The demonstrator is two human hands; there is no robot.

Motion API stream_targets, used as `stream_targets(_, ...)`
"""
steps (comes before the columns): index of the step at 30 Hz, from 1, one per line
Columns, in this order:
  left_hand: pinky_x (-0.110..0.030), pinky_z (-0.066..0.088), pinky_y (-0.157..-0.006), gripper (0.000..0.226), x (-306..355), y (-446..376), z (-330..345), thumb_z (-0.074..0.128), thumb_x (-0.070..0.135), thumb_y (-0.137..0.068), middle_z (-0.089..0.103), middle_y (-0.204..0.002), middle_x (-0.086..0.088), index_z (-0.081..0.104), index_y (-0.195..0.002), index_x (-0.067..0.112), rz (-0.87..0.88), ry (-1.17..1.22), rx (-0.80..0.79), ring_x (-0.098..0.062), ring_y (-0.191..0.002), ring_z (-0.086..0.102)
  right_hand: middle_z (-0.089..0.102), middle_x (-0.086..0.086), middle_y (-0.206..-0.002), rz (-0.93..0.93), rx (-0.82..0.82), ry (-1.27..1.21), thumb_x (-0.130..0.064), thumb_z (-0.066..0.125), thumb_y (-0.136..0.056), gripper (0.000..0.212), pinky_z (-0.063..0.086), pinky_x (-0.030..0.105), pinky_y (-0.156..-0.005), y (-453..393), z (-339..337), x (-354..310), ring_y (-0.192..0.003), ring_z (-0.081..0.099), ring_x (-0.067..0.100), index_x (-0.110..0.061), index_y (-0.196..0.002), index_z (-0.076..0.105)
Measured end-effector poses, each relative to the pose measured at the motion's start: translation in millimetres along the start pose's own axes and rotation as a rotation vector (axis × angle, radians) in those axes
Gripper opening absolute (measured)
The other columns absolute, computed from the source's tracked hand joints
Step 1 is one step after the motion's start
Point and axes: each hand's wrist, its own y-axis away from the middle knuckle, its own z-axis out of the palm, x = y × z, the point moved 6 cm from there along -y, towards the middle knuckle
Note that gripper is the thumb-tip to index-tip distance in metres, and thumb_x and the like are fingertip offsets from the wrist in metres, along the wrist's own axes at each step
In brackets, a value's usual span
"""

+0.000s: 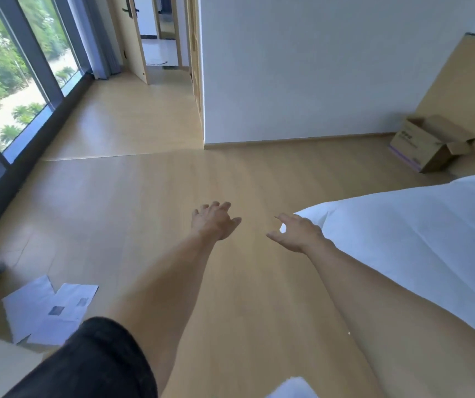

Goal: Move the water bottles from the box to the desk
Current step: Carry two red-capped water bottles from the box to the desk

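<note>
An open brown cardboard box [428,145] stands on the wooden floor at the far right, against the wall and a tan panel. Its flaps are up and its inside is hidden from here; no water bottle shows. Both my arms stretch forward over the floor. My left hand [214,222] is empty, fingers spread and relaxed. My right hand [296,232] is empty too, fingers loosely spread, just beside the corner of the bed. The box lies well beyond both hands, up and to the right.
A bed with a white sheet [408,234] fills the right side. White papers [49,311] lie on the floor at lower left. A white wall corner [204,139] juts out ahead, with a hallway and open door [135,41] behind. Tall windows [15,81] run along the left.
</note>
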Motion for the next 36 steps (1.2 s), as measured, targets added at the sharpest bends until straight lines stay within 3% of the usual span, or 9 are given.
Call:
stream_targets(10, -0.044, 0.029, -0.113, 0.063, 16.2, -179.7, -21.2, 0.044, 0.061, -0.097, 0.045, -0.152, -0.002, 0.038, -0.151, 0.030, 0.096, -0.025, -0.014, -0.027, -0.140, 0.039, 0.042, 0.004, -0.153, 0.118, 0.000, -0.017, -0.060, 0.048, -0.094, 0.066, 0.034, 0.044, -0.108, -166.9, -38.6, 10.2, -0.140, 0.039, 0.029, -0.034, -0.153, 0.033)
stream_targets(20, -0.044, 0.029, -0.113, 0.064, 19.1, -399.8, -88.6, 0.044, 0.060, -0.097, 0.044, -0.152, -0.003, 0.037, -0.152, 0.029, 0.008, -0.068, 0.007, -0.029, -0.139, 0.039, 0.040, 0.002, -0.155, 0.042, -0.013, -0.077, -0.066, 0.047, -0.092, 0.070, 0.033, 0.043, -0.112, -402.2, -105.8, -12.8, -0.141, 0.039, 0.028, -0.036, -0.153, 0.032)
stream_targets(27, -0.045, 0.029, -0.111, 0.064, 38.5, -529.8, -122.4, 0.045, 0.060, -0.097, 0.045, -0.151, -0.005, 0.038, -0.152, 0.028, 0.004, -0.055, 0.019, -0.031, -0.138, 0.039, 0.043, 0.005, -0.153, 0.022, -0.030, -0.040, -0.066, 0.046, -0.092, 0.069, 0.034, 0.044, -0.110, -521.5, -148.2, -16.1, -0.139, 0.041, 0.030, -0.035, -0.152, 0.033)
stream_targets(36, -0.045, 0.030, -0.112, 0.064, 115.7, -705.8, -124.9, 0.044, 0.062, -0.096, 0.046, -0.149, -0.003, 0.039, -0.150, 0.029, 0.203, -0.082, -0.027, -0.029, -0.139, 0.039, 0.041, 0.004, -0.155, 0.188, 0.036, -0.091, -0.066, 0.046, -0.092, 0.069, 0.033, 0.042, -0.111, -650.2, -202.6, 47.9, -0.140, 0.040, 0.028, -0.037, -0.153, 0.032)
